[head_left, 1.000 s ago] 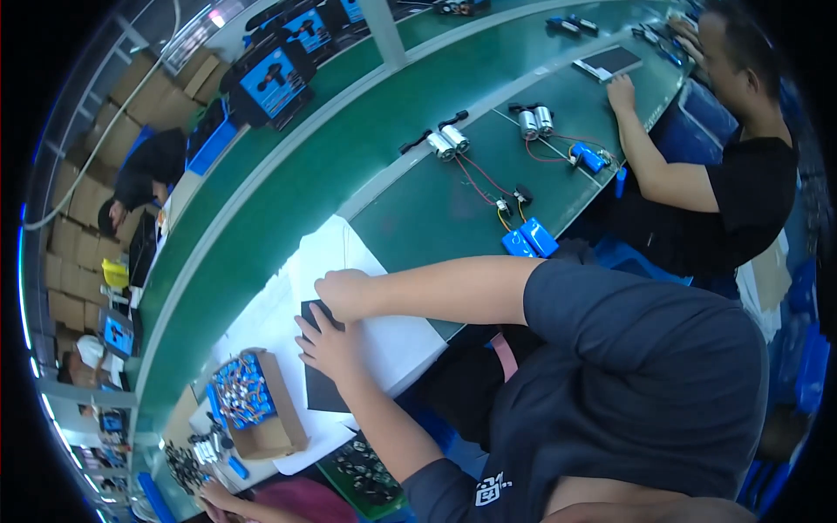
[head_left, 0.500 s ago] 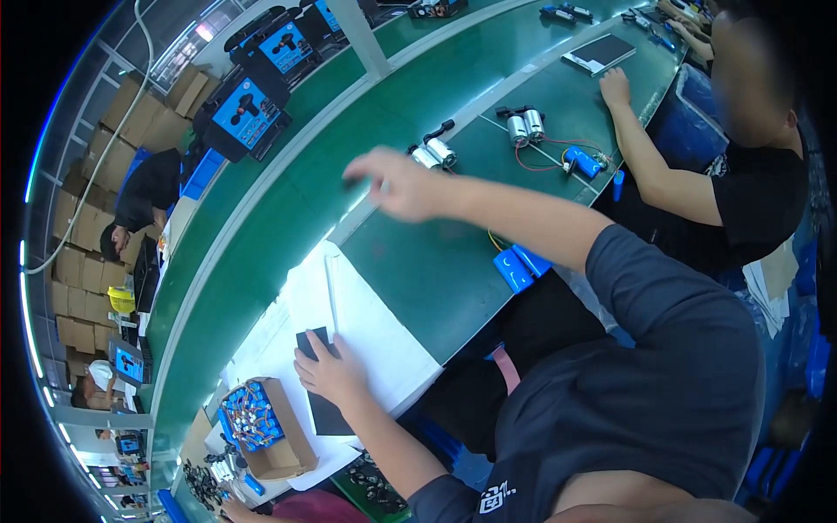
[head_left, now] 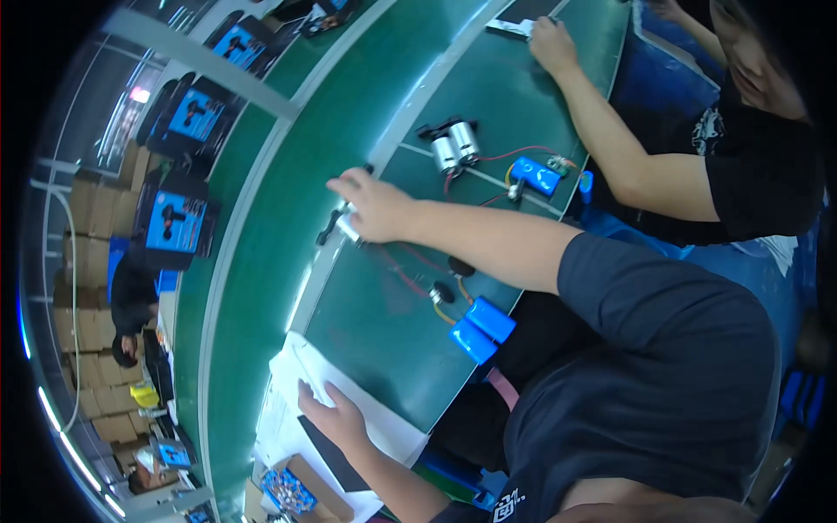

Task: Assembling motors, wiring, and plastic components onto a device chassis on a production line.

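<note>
My right hand [head_left: 373, 207] reaches across the green bench to its far edge, fingers curled over a pair of silver motors [head_left: 349, 227] with black end pieces. The hand covers most of the motors. Red wires trail from them towards two blue battery packs [head_left: 482, 330] at the bench's near edge. Two small black round parts lie by the packs' wires. My left hand [head_left: 336, 417] is open, thumb and fingers apart, over white paper [head_left: 384, 403] and beside the upper end of a flat black piece [head_left: 333, 455]. Whether it touches the paper cannot be told.
A cardboard box [head_left: 324, 490] of blue wired parts stands at lower left. Rightward lie another silver motor pair [head_left: 455, 146] and a blue battery pack [head_left: 535, 175], near a co-worker's arm [head_left: 602, 131]. Black cases [head_left: 174, 222] line the far side beyond the green belt.
My view has turned, shifting the scene. My right hand has come down onto the motors. My left hand has lifted off the black piece, and its fingers have spread.
</note>
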Demonstrator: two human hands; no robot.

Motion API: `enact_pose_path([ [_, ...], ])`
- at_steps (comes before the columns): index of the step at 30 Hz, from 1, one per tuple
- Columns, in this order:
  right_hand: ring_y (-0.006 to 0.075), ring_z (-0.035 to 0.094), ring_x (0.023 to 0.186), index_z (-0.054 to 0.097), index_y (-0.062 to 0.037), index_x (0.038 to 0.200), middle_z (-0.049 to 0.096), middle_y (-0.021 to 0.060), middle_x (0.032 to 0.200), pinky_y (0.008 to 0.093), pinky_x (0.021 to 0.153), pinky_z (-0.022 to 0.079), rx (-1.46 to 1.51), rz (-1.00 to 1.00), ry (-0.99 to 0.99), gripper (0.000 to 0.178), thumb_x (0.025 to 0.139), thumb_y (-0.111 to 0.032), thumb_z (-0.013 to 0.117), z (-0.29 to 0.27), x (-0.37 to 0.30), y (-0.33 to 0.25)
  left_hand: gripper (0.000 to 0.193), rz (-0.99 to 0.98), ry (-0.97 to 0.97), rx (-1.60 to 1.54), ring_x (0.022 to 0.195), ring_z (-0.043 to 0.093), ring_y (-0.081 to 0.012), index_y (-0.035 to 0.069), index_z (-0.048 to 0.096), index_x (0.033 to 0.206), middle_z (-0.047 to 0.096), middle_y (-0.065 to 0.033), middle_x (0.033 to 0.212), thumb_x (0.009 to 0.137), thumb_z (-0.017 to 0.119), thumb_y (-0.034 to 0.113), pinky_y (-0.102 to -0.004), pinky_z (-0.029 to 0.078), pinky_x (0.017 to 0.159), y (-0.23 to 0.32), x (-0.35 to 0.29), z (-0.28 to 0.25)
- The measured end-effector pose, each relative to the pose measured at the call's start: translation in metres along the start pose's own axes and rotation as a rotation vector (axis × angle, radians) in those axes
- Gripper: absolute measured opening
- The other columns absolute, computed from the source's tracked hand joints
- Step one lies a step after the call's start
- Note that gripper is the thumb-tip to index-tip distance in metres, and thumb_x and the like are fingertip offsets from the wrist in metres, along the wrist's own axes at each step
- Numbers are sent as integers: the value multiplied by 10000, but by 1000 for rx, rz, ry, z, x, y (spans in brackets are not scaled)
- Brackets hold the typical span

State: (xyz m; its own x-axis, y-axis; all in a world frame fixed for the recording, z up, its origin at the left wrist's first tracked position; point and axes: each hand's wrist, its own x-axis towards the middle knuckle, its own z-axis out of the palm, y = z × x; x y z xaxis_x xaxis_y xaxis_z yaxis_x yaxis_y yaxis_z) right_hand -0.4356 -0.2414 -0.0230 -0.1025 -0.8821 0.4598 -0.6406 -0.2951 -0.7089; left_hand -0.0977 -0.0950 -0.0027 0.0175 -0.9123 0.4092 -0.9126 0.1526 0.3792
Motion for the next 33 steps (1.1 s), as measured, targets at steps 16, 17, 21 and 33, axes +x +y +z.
enact_pose_path([
  [16, 457, 604, 1032, 396, -3, 1418, 396, 271, 1393, 482, 866, 507, 203, 89, 100, 702, 752, -25, 618, 4, -4, -4, 1020, -844, -559, -1231, 1220, 462, -297, 88, 39, 1549, 374, -174, 1407, 835, 682, 431, -473, 369, 1033, 172, 163, 131],
  [17, 458, 596, 1053, 388, -4, 1425, 390, 269, 1402, 480, 879, 502, 199, 79, 119, 704, 758, -15, 612, 5, -5, -4, 1020, -846, -562, -1235, 1220, 462, -297, 88, 39, 1549, 374, -174, 1407, 835, 682, 431, -473, 369, 1033, 171, 163, 134],
  [21, 459, 591, 1070, 376, -9, 1435, 377, 266, 1416, 476, 892, 498, 251, 89, 148, 712, 763, -14, 614, 2, -3, -3, 686, -956, -409, -1227, 1174, 497, -279, 65, 363, 1446, 453, -158, 1310, 902, 621, 393, -438, 422, 977, 190, 159, 138],
  [33, 428, 554, 1149, 435, -47, 1379, 331, 231, 1442, 424, 923, 500, 566, 27, 265, 601, 801, 74, 547, 2, 1, -14, 527, -977, -492, -1391, 1189, 533, -299, 52, 442, 1383, 499, -164, 1311, 967, 522, 367, -454, 475, 949, 196, 160, 136],
])
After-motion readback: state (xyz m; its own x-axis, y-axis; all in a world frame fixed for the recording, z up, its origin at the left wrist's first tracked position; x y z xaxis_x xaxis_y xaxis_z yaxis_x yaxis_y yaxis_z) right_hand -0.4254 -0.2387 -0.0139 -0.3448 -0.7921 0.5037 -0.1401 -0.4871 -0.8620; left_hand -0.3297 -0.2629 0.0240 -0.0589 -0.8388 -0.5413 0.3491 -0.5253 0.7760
